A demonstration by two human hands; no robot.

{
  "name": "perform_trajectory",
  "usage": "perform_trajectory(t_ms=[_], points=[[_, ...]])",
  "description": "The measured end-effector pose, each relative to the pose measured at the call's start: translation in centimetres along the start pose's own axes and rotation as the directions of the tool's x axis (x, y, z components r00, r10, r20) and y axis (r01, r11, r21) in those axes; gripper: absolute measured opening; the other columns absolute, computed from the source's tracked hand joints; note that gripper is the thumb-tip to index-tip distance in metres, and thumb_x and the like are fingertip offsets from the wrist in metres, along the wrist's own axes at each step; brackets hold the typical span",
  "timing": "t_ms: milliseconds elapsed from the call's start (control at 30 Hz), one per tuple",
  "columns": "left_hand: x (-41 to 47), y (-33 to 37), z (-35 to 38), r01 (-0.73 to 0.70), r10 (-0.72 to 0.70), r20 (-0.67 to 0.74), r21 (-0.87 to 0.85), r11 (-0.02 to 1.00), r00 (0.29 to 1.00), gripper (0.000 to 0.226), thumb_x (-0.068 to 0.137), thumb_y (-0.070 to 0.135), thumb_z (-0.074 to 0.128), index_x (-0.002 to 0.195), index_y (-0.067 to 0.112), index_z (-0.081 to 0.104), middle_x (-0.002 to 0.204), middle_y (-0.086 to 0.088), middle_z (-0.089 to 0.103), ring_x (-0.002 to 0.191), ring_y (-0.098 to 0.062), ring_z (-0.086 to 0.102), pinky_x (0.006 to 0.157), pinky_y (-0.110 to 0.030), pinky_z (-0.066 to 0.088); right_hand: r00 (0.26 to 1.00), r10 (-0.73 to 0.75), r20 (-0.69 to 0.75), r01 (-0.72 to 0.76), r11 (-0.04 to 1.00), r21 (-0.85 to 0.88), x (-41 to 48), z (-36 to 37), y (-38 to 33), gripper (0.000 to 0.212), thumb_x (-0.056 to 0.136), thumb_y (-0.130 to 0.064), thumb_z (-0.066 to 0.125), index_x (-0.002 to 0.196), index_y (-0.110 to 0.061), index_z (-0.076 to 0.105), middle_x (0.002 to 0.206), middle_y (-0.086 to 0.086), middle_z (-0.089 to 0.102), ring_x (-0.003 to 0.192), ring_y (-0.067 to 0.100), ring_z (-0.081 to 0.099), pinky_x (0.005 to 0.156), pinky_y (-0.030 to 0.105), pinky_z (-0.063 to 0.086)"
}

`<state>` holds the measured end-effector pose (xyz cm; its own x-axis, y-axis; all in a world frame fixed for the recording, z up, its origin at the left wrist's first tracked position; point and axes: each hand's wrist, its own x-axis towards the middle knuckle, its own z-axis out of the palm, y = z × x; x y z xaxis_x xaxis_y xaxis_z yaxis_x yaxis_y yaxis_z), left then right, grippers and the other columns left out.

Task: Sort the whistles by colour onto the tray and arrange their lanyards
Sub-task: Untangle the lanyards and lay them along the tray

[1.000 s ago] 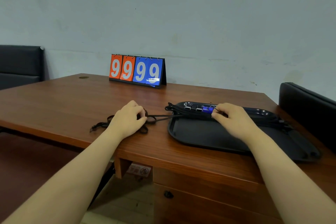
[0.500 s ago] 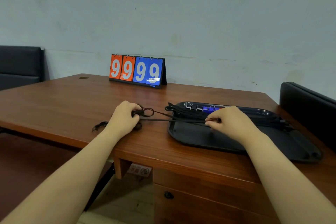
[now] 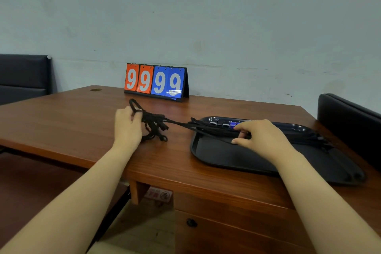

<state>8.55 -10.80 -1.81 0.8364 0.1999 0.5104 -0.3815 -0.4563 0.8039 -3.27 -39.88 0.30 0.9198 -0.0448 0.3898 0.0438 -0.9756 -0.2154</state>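
Nearest in, the front edge of the wooden desk (image 3: 185,173), with a drawer knob (image 3: 191,222) underneath. Up on top, the left hand (image 3: 127,128) is curled round a bunched tangle of black lanyards (image 3: 154,128), one loop hooked over a raised finger. From that bunch the cords run out to the right in a drawn line, across the wood and over the rim of the black tray (image 3: 216,156). The right hand (image 3: 263,138) is planted on the tray, thumb and forefinger pinching those same cords.

So the long axis runs hand to hand, left to right. Just past the right fingertips, along the tray's far rim, sit what look like two silver whistles (image 3: 214,123) and a blue whistle (image 3: 234,124). The right hand is clearly the nearer one. More cord trails down the tray's right side. The snag, I'd say, is that tangle at the left hand.

Further back stands a flip scoreboard (image 3: 156,81) showing 9999, with a black chair (image 3: 22,74) far left.
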Motion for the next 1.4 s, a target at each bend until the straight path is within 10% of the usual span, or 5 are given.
perform_trajectory(t_ms=[200, 333, 500, 900, 1400], points=[[0.2, -0.2, -0.6, 0.370, -0.372, -0.298, -0.067, 0.927, 0.879, 0.038, 0.089, -0.003, 0.052, 0.124, 0.010, 0.051, 0.132, -0.010, 0.041, 0.108, -0.023, 0.052, 0.089, -0.033, 0.046, 1.000, 0.027, -0.003, -0.027, 0.999, -0.037, -0.4, -0.6, 0.9, 0.055, 0.080, -0.044, 0.071, 0.132, -0.032, 0.054, 0.108, -0.013, 0.066, 0.101, 0.009, 0.060, 0.076, 0.023, 0.043], [-0.4, -0.3, -0.1, -0.092, 0.111, -0.063, 0.247, 0.964, 0.992, 0.047, 0.077, -0.004, 0.056, 0.116, 0.023, 0.056, 0.127, -0.001, 0.048, 0.120, -0.019, 0.045, 0.104, -0.043, 0.032, 1.000, 0.015, -0.012, -0.015, 0.999, -0.038, -0.4, -0.5, 1.1, 0.055, 0.079, -0.044, 0.072, 0.130, -0.032, 0.055, 0.114, -0.012, 0.065, 0.107, 0.011, 0.057, 0.082, 0.025, 0.044], [-1.0, -0.4, 0.7, -0.589, 0.408, 0.490, 0.302, 0.750, 0.770, 0.047, 0.076, 0.064, 0.039, 0.101, 0.030, 0.058, 0.098, 0.016, 0.057, 0.097, -0.004, 0.048, 0.093, -0.033, 0.028, 1.000, 0.020, -0.003, -0.020, 0.998, -0.057, -0.2, -0.4, 0.9, 0.050, 0.084, -0.043, 0.068, 0.131, -0.032, 0.055, 0.117, -0.011, 0.065, 0.109, 0.012, 0.058, 0.084, 0.027, 0.046], [0.0, -0.5, 1.0, -0.172, 0.153, 0.124, 0.166, 0.971, 0.980, 0.021, 0.089, 0.009, 0.059, 0.097, 0.025, 0.051, 0.097, 0.007, 0.052, 0.086, -0.010, 0.054, 0.073, -0.023, 0.045, 0.992, 0.123, -0.007, -0.120, 0.981, 0.150, 0.0, -0.4, 1.6, 0.028, 0.092, -0.034, 0.059, 0.068, -0.020, 0.063, 0.063, -0.004, 0.064, 0.067, 0.011, 0.063, 0.064, 0.027, 0.046], [1.0, -0.8, -0.1, 0.388, -0.445, -0.193, -0.271, 0.881, 0.875, 0.021, 0.097, 0.016, 0.045, 0.116, 0.011, 0.054, 0.113, -0.008, 0.057, 0.098, -0.025, 0.057, 0.081, -0.034, 0.048, 0.907, 0.415, -0.074, -0.367, 0.864, 0.346, -0.1, -0.9, 1.9, 0.029, 0.095, -0.027, 0.054, 0.077, -0.008, 0.068, 0.070, 0.002, 0.065, 0.068, 0.019, 0.061, 0.062, 0.028, 0.045]])
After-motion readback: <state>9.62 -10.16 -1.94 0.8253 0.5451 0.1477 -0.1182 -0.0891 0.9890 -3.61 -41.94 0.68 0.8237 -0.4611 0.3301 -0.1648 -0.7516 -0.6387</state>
